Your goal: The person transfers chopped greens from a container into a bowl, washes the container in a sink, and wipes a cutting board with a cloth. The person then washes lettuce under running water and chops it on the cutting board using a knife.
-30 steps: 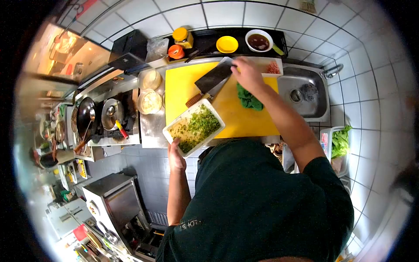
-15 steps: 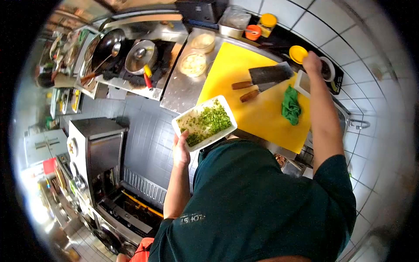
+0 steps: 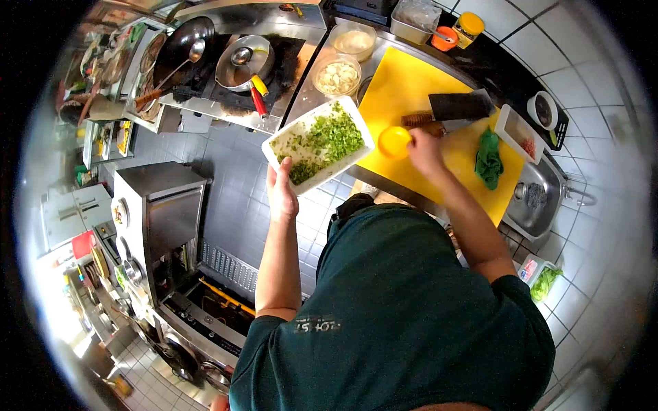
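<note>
My left hand (image 3: 282,193) grips the near-left edge of a white rectangular tub (image 3: 290,138), thumb over the rim. Finely chopped greens (image 3: 336,137) lie inside it, and the tub is held at the board's left edge. In my right hand (image 3: 426,154) is a small round yellow dish (image 3: 393,142), perhaps a lid, held over the yellow cutting board (image 3: 397,75) to the right of the tub. Dark-bladed cleavers (image 3: 462,106) with wooden handles rest on the board just beyond that hand. A crumpled green cloth (image 3: 489,161) lies farther right.
Two bowls, one with pale slices (image 3: 338,77), stand left of the board. A pan (image 3: 236,68) with a ladle and a wok (image 3: 179,58) sit on the stove. A white container (image 3: 510,130) and a sink (image 3: 538,205) are at the right.
My right hand has brought the yellow dish from the far right counter back leftward over the board, close to the tub. My left hand still holds the tub. The camera view has shifted.
</note>
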Motion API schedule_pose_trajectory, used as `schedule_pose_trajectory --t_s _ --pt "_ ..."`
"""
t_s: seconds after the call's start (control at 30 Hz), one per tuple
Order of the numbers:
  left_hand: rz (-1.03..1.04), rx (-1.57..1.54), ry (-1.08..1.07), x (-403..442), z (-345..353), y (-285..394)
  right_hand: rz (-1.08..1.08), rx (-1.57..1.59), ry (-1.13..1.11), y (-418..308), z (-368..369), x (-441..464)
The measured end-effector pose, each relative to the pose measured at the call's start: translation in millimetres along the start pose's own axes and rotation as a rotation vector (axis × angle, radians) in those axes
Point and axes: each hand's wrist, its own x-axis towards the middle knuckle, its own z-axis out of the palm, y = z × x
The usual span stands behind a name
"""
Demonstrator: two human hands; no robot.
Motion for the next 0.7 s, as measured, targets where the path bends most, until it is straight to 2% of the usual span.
schedule_pose_trajectory --t_s 0.1,0.2,0.3,0.33,0.37,0.43,0.53,0.6,0.63,0.7 --pt "0.015 0.020 0.007 13.1 2.9 8.6 0.028 -0.008 -0.078 -32.5 22.4 -6.7" --pt "0.038 0.028 0.020 28.1 -2.9 3.3 0.044 -0.081 -0.004 -52.1 18.2 -9.1" --pt "0.020 0.139 0.000 26.1 6.6 11.9 -0.220 -0.082 0.179 -82.5 -24.8 -9.9" --pt "-0.001 0.201 -0.016 24.4 9.9 12.2 -0.394 -0.075 0.108 -100.6 -43.4 -10.9" --pt "-0.002 0.128 -0.032 22.0 18.6 10.8 -0.563 -0.068 0.042 -121.8 -60.1 -11.1" --pt "-0.060 0.112 -0.058 14.1 35.4 11.3 -0.982 -0.068 -0.197 -161.7 -82.0 -7.0" --pt "-0.142 0.032 -0.211 3.1 55.8 7.2 -1.135 -0.082 -0.368 -187.7 -69.4 -7.5" --pt "-0.191 0.169 -0.241 -18.8 74.5 23.3 -1.193 -0.049 -0.551 -198.9 -73.3 -10.7" --pt "-0.187 0.149 -0.256 -23.7 78.5 24.7 -1.279 -0.070 -0.567 -195.2 -66.5 -11.4" --pt "-0.152 0.219 -0.275 -33.3 80.6 24.4 -1.247 -0.120 -0.612 -181.9 -62.8 -19.3"
